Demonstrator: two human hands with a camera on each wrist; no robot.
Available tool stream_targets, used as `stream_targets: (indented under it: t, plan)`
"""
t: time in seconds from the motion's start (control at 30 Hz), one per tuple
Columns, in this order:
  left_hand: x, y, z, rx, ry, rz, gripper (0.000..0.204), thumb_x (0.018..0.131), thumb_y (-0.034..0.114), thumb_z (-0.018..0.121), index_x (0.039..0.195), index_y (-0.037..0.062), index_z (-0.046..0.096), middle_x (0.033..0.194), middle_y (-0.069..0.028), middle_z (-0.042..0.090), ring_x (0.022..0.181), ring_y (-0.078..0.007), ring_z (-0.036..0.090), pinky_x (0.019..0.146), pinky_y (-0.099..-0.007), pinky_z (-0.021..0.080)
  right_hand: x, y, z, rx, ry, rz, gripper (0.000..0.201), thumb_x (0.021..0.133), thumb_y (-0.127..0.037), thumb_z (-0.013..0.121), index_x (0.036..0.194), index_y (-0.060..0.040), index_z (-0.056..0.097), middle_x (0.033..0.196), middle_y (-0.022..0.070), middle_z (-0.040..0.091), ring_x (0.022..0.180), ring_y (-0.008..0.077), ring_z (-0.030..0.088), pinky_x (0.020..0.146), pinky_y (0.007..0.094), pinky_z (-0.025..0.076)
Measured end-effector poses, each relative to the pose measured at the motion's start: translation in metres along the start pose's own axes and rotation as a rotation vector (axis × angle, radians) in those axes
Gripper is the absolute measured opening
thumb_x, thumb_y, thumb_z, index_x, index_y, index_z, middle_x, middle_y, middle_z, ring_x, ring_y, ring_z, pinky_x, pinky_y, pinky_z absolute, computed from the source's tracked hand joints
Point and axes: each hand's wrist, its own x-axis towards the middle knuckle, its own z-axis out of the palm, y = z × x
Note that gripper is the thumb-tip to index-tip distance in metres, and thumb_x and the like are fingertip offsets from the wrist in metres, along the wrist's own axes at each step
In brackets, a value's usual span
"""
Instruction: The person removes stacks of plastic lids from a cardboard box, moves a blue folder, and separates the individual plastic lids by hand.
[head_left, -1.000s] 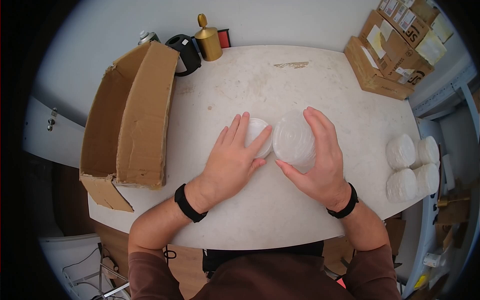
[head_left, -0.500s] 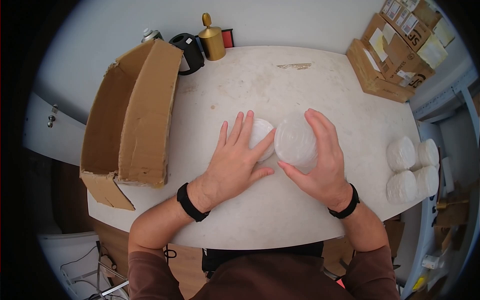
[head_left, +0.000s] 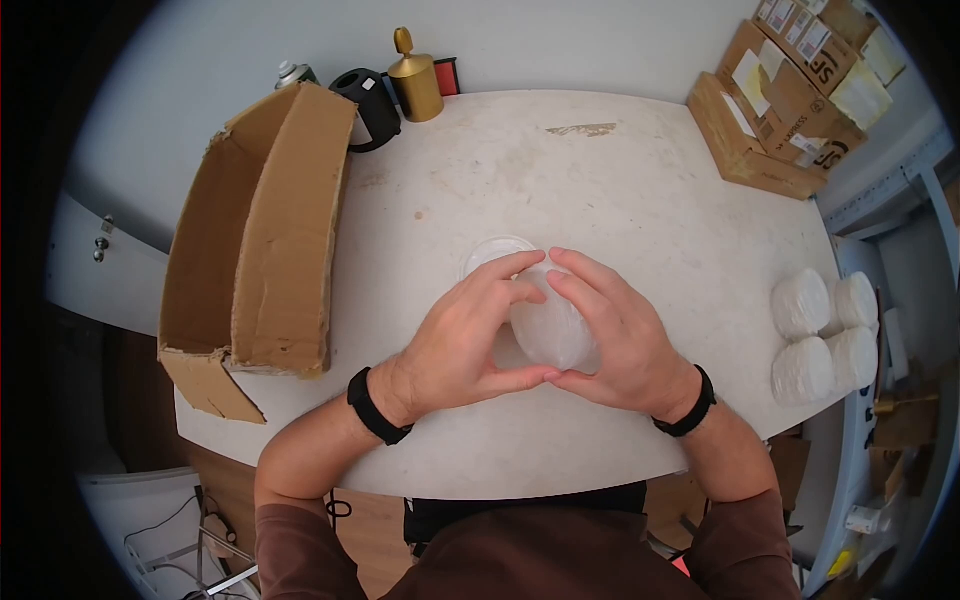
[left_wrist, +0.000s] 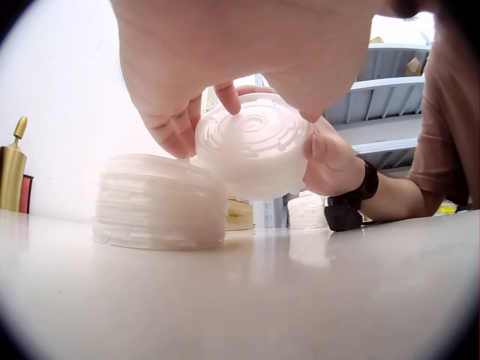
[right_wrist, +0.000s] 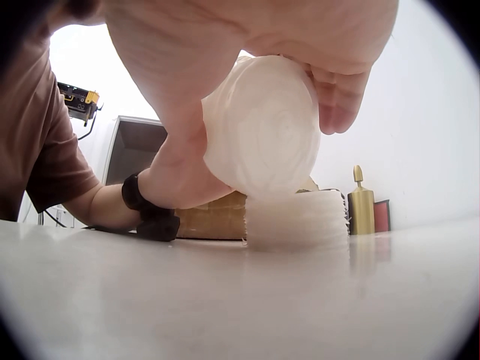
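Note:
Both hands hold a round stack of translucent white plastic lids (head_left: 553,335) between them over the table, tilted and raised off the surface. My left hand (head_left: 455,330) curls its fingers and thumb around the left side, with one fingertip near the ringed face of the held stack (left_wrist: 259,142) in the left wrist view. My right hand (head_left: 628,335) grips the right side, and the thumbs meet at the near edge. A second stack of lids (head_left: 488,250) stands flat on the table just behind the left hand, partly hidden by it. In the right wrist view this standing stack (right_wrist: 296,225) shows ribbed sides.
Several similar white stacks (head_left: 803,303) stand at the table's right edge. An open cardboard box (head_left: 290,240) is at the left. A gold canister (head_left: 417,88) and black container (head_left: 367,108) stand at the back left, with taped cartons (head_left: 770,125) back right.
The right hand has brought its stack left and toward the body. The left hand has moved off the standing stack and curled around the held one.

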Motion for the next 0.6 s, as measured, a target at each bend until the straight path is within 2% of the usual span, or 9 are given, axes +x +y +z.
stream_targets:
  t: [0.1, 0.23, 0.3, 0.33, 0.4, 0.6]
  plan:
    - [0.0025, 0.0056, -0.0020, 0.022, 0.031, 0.029, 0.071, 0.078, 0.034, 0.098, 0.129, 0.0054, 0.056, 0.156, -0.0265, 0.054, 0.133, -0.0459, 0.062, 0.105, -0.0463, 0.058, -0.0004, 0.0003, 0.0013, -0.016, -0.003, -0.009, 0.103, 0.059, -0.014, 0.100, 0.149, 0.0008, 0.052, 0.151, 0.0257, 0.056, 0.131, 0.0418, 0.063, 0.106, 0.0461, 0.058]
    - [0.0038, 0.0086, -0.0038, -0.028, 0.021, 0.009, 0.068, 0.078, 0.031, 0.098, 0.127, 0.0054, 0.058, 0.155, -0.0265, 0.055, 0.132, -0.0453, 0.063, 0.105, -0.0467, 0.058, 0.0007, -0.0004, 0.0032, -0.030, 0.016, -0.018, 0.104, 0.057, -0.014, 0.100, 0.148, 0.0010, 0.053, 0.151, 0.0255, 0.056, 0.130, 0.0417, 0.063, 0.105, 0.0459, 0.059]
    - [-0.0004, 0.0046, -0.0013, -0.044, 0.002, -0.039, 0.074, 0.075, 0.026, 0.101, 0.131, 0.0077, 0.055, 0.160, -0.0258, 0.052, 0.141, -0.0451, 0.058, 0.114, -0.0477, 0.051, 0.0008, 0.0001, 0.0024, -0.037, 0.009, -0.024, 0.105, 0.057, -0.013, 0.100, 0.149, 0.0011, 0.053, 0.151, 0.0256, 0.056, 0.130, 0.0418, 0.063, 0.105, 0.0460, 0.059]
    - [0.0003, 0.0048, -0.0013, -0.044, 0.002, -0.039, 0.074, 0.075, 0.026, 0.101, 0.131, 0.0077, 0.055, 0.160, -0.0258, 0.052, 0.141, -0.0451, 0.058, 0.114, -0.0477, 0.051, 0.0009, 0.0002, 0.0020, -0.044, 0.003, -0.030, 0.105, 0.056, -0.013, 0.100, 0.150, 0.0013, 0.053, 0.151, 0.0256, 0.055, 0.130, 0.0420, 0.063, 0.105, 0.0461, 0.059]
    - [0.0024, 0.0054, -0.0011, 0.008, 0.063, 0.039, 0.064, 0.078, 0.029, 0.098, 0.124, 0.0052, 0.060, 0.155, -0.0275, 0.057, 0.127, -0.0439, 0.068, 0.101, -0.0444, 0.061, 0.0009, -0.0004, 0.0020, -0.047, 0.009, -0.028, 0.107, 0.056, -0.013, 0.100, 0.150, 0.0015, 0.052, 0.151, 0.0257, 0.055, 0.130, 0.0421, 0.063, 0.105, 0.0463, 0.059]
    - [0.0009, 0.0053, -0.0013, -0.001, 0.094, 0.065, 0.061, 0.080, 0.026, 0.096, 0.125, 0.0034, 0.063, 0.158, -0.0299, 0.055, 0.122, -0.0442, 0.071, 0.096, -0.0427, 0.063, 0.0009, -0.0006, 0.0004, -0.055, 0.018, -0.013, 0.109, 0.057, -0.013, 0.100, 0.153, 0.0019, 0.051, 0.151, 0.0261, 0.055, 0.130, 0.0427, 0.063, 0.105, 0.0469, 0.059]
